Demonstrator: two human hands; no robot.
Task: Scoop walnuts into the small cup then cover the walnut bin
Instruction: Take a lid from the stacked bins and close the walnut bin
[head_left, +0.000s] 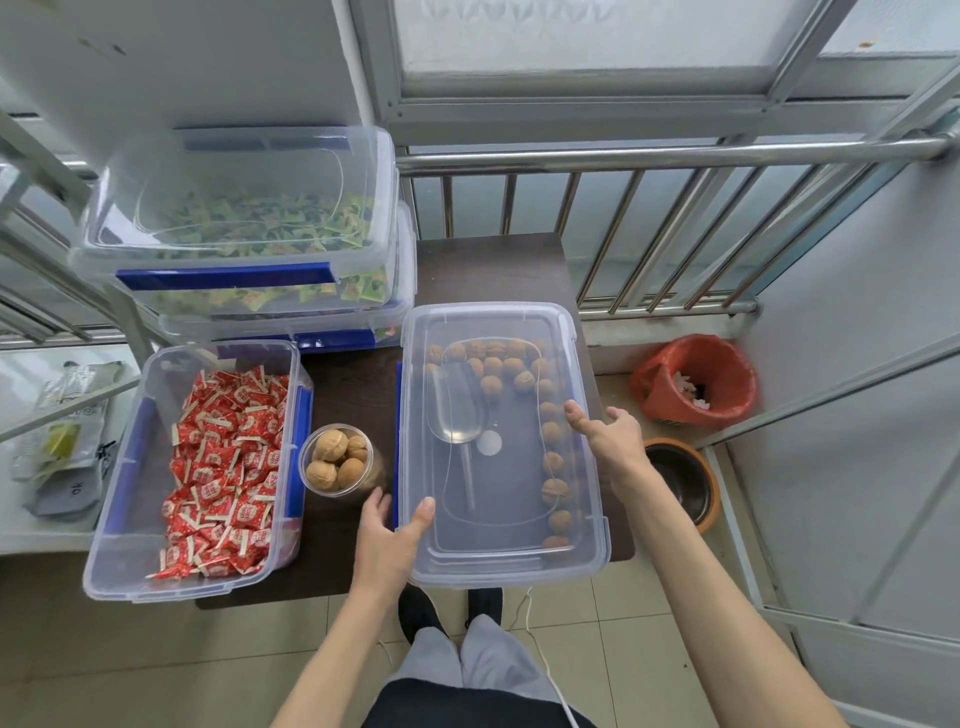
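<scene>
A clear plastic lid (511, 551) lies over the walnut bin (398, 395) on the dark table. Through it show walnuts (498, 364) along the far and right sides and a clear scoop (457, 410). My left hand (389, 545) grips the lid's near left edge, thumb on top. My right hand (608, 431) holds the lid's right edge, fingers curled over it. The small clear cup (340, 460), left of the bin, holds several walnuts.
An open bin of red wrapped candies (208, 467) stands at the left. Stacked lidded bins of green packets (244, 228) sit behind it. A red-lined waste basket (696, 379) and a dark bowl (680, 483) are on the floor at the right, by a metal railing (623, 156).
</scene>
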